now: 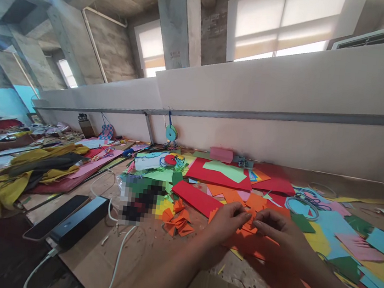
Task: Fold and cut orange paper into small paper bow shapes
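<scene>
My left hand [230, 220] and my right hand [274, 225] are close together at the front of the table, fingertips pinched. Between them is a small piece of orange paper [249, 219], partly hidden by the fingers. More orange sheets lie beneath and behind the hands, so its outline is hard to separate. Left of my left hand sits a small heap of folded orange paper pieces [179, 221], beside some yellow paper [163, 207]. A long red paper strip [196, 200] runs just behind the left hand.
A power bank [81, 221] with a white cable [120, 251] stands by a phone [57, 216] at left. Coloured paper [335, 229] spreads across the right. Yellow and dark cloth [48, 157] lies far left, near another person's arm [1, 138]. A white partition [282, 140] closes the back.
</scene>
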A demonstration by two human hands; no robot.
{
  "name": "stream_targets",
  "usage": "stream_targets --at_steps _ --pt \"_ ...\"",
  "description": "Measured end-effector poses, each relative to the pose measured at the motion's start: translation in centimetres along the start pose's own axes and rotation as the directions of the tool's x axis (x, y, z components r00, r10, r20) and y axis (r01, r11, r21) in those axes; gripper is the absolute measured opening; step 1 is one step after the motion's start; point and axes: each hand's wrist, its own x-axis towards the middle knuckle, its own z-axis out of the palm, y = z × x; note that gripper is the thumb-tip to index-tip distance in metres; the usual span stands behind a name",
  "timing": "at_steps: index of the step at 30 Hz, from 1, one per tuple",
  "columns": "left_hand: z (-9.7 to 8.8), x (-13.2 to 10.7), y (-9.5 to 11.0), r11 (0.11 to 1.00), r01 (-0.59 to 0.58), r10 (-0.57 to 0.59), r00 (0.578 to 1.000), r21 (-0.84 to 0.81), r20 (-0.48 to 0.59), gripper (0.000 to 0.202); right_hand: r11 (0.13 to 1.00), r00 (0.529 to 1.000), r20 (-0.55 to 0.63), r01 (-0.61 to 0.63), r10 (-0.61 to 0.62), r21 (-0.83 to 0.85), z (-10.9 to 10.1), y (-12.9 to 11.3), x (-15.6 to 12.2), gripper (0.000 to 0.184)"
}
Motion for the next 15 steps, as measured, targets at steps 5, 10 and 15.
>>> stream_targets --at_steps 5,10,15 --pt "0.45 -0.54 0.71 0.997 0.071 -0.071 0.997 -0.024 0.031 0.011 0.996 0.999 -0.011 -0.045 0.044 -0.073 -0.01 0.0 0.12 0.031" --pt "0.59 -0.52 1.03 0.996 0.083 -0.081 0.994 -0.022 0.074 0.017 0.997 0.999 -0.033 -0.033 0.031 -0.073 -0.07 0.05 0.18 0.03" --pt "0.25 -0.43 1.07 0.996 0.088 -0.087 0.988 -0.005 0.124 0.021 0.996 0.999 -0.043 -0.03 0.027 -0.086 -0.33 0.1 0.35 0.027"
